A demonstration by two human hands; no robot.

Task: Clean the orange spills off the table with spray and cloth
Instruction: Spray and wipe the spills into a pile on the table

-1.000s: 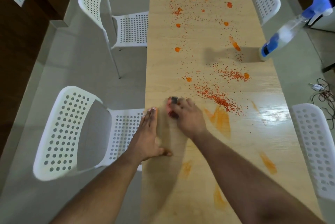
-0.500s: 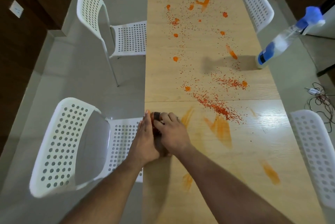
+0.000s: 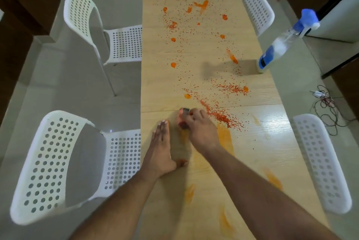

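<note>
Orange blobs and red-orange crumbs (image 3: 221, 115) are strewn along the long wooden table (image 3: 258, 104), with smeared orange streaks (image 3: 224, 137) near me. My right hand (image 3: 200, 129) grips a small dark cloth (image 3: 183, 118), stained red, and presses it on the table just left of the crumbs. My left hand (image 3: 161, 148) lies flat with straight fingers at the table's left edge, a little apart from the cloth. A clear spray bottle (image 3: 281, 43) with a blue head stands at the table's right edge, far from both hands.
White perforated chairs stand round the table: two on the left (image 3: 58, 162) (image 3: 91, 24), two on the right (image 3: 324, 162) (image 3: 256, 6). A tangle of wires (image 3: 326, 105) lies on the floor to the right. More orange smears (image 3: 274, 179) mark the near right part.
My right hand has swept the cloth back to the right, away from my left hand, which it met half a second ago. My left hand stays flat at the edge.
</note>
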